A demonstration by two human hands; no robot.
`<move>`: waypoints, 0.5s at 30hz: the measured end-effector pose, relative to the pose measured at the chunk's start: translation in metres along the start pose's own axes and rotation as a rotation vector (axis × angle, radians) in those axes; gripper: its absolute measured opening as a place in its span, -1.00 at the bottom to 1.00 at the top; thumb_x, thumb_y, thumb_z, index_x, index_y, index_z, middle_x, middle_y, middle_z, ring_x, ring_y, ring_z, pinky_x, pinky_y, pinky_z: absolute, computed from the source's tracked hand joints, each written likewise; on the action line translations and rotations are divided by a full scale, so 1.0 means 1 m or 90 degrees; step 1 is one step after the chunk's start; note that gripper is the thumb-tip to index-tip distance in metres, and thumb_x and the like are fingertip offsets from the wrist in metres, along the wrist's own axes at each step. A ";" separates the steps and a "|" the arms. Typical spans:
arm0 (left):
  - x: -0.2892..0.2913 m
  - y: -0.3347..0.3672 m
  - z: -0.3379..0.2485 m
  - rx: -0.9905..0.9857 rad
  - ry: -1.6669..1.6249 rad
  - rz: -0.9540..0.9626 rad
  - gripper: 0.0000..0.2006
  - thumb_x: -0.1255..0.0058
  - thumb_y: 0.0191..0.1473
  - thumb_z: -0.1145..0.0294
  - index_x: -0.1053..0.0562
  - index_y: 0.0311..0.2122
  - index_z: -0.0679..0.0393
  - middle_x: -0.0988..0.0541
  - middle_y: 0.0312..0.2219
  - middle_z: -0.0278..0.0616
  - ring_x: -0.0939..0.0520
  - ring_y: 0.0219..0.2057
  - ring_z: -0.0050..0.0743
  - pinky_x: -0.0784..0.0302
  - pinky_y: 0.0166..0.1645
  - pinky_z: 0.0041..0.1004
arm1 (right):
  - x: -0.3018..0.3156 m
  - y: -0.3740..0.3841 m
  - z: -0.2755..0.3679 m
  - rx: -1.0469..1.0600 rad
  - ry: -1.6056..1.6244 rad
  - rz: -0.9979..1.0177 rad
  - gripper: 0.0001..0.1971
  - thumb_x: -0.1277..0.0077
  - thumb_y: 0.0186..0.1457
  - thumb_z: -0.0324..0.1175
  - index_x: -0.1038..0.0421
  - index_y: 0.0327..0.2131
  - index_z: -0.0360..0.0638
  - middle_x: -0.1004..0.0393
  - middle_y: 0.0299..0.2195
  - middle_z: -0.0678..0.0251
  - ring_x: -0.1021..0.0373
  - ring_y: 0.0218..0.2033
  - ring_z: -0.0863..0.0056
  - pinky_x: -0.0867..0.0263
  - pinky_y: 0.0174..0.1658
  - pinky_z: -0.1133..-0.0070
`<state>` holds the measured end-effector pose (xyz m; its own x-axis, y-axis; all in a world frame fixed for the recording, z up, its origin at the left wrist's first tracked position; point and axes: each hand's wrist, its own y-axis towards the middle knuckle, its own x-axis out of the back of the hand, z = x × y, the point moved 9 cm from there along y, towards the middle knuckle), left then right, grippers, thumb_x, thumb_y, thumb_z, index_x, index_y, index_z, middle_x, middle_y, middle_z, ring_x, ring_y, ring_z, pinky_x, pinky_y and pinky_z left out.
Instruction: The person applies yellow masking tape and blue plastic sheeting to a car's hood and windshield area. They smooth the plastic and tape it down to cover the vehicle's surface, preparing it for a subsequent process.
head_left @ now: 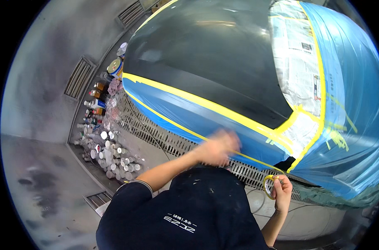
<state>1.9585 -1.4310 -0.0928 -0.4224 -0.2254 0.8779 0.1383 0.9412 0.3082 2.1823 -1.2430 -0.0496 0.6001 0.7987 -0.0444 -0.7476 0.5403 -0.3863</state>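
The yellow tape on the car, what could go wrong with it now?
1. The left hand is blurred as it presses the yellow masking tape line over the blue plastic sheet; a quick swipe might leave wrinkles or gaps.
2. The right hand holds the yellow tape roll low by the metal floor grating; loose tape might twist or stick to itself.
3. The taped newspaper sheet could lift where short tape scraps cross.

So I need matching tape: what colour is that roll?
Yellow: the tape roll in the right hand, head view.
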 end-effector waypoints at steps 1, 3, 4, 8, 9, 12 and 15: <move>-0.013 0.011 -0.055 -0.247 -0.144 0.111 -0.57 -0.16 0.09 0.15 -0.53 -0.03 0.25 -0.59 -0.06 -0.08 -0.57 0.06 -0.20 -0.42 0.27 -0.13 | -0.018 0.004 0.012 0.011 -0.009 0.016 -0.93 -0.04 0.34 -0.43 -0.49 -0.18 -0.19 -0.36 -0.63 0.57 -0.13 -0.73 0.86 0.03 -0.65 0.78; 0.056 0.015 -0.064 -0.200 0.041 -0.199 -0.62 -0.24 0.10 0.36 -0.52 0.02 0.21 -0.65 -0.21 -0.20 -0.68 -0.17 -0.21 -0.61 -0.07 -0.32 | -0.052 0.009 0.029 0.033 -0.020 0.048 -0.88 -0.03 0.33 -0.45 -0.46 -0.11 -0.20 -0.33 -0.63 0.58 -0.11 -0.72 0.87 0.03 -0.64 0.78; 0.071 0.010 -0.036 -0.045 -0.041 -0.281 -0.63 -0.26 0.08 0.40 -0.54 0.01 0.22 -0.66 -0.26 -0.23 -0.69 -0.25 -0.22 -0.63 -0.15 -0.33 | -0.069 0.010 0.034 0.041 -0.027 0.069 -0.83 -0.02 0.31 -0.48 -0.44 -0.05 -0.20 -0.35 -0.60 0.57 -0.12 -0.71 0.87 0.01 -0.63 0.79; 0.098 -0.026 0.024 0.340 -0.429 -0.297 -0.61 -0.37 0.04 0.45 -0.57 -0.01 0.27 -0.68 -0.38 -0.25 -0.69 -0.38 -0.46 -0.64 -0.25 -0.43 | -0.164 0.022 0.046 0.069 -0.116 0.206 -0.57 -0.03 0.25 -0.59 -0.34 0.17 -0.16 -0.41 -0.43 0.55 -0.22 -0.55 0.84 -0.13 -0.48 0.78; 0.092 -0.034 0.025 0.401 -0.543 -0.235 -0.60 -0.38 0.05 0.43 -0.58 0.00 0.28 -0.68 -0.37 -0.24 -0.68 -0.37 -0.51 -0.64 -0.24 -0.45 | -0.188 0.026 0.042 0.087 -0.145 0.216 -0.52 -0.04 0.23 -0.62 -0.31 0.22 -0.15 -0.41 -0.40 0.55 -0.24 -0.51 0.83 -0.16 -0.43 0.76; 0.085 -0.062 0.020 0.527 -0.716 -0.265 -0.56 -0.39 0.06 0.40 -0.58 0.06 0.27 -0.71 -0.24 -0.19 -0.70 -0.24 -0.56 -0.64 -0.11 -0.48 | -0.252 0.035 0.041 0.243 -0.303 0.267 -0.41 -0.08 0.17 -0.68 -0.24 0.27 -0.21 -0.52 -0.15 0.28 -0.47 -0.18 0.59 -0.38 -0.13 0.62; 0.096 -0.098 0.034 0.605 -0.732 -0.385 -0.59 -0.38 0.07 0.41 -0.59 0.02 0.31 -0.72 -0.29 -0.18 -0.70 -0.30 -0.57 -0.64 -0.16 -0.49 | -0.298 0.042 0.050 0.277 -0.286 0.268 -0.45 -0.15 0.21 -0.52 -0.28 0.26 -0.19 -0.52 0.09 -0.03 -0.52 0.08 0.02 -0.43 0.09 0.37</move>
<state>1.8741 -1.5364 -0.0517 -0.6817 -0.7174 -0.1438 -0.6842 0.6947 -0.2220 1.9581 -1.4452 -0.0061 0.1345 0.9417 0.3083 -0.9890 0.1470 -0.0176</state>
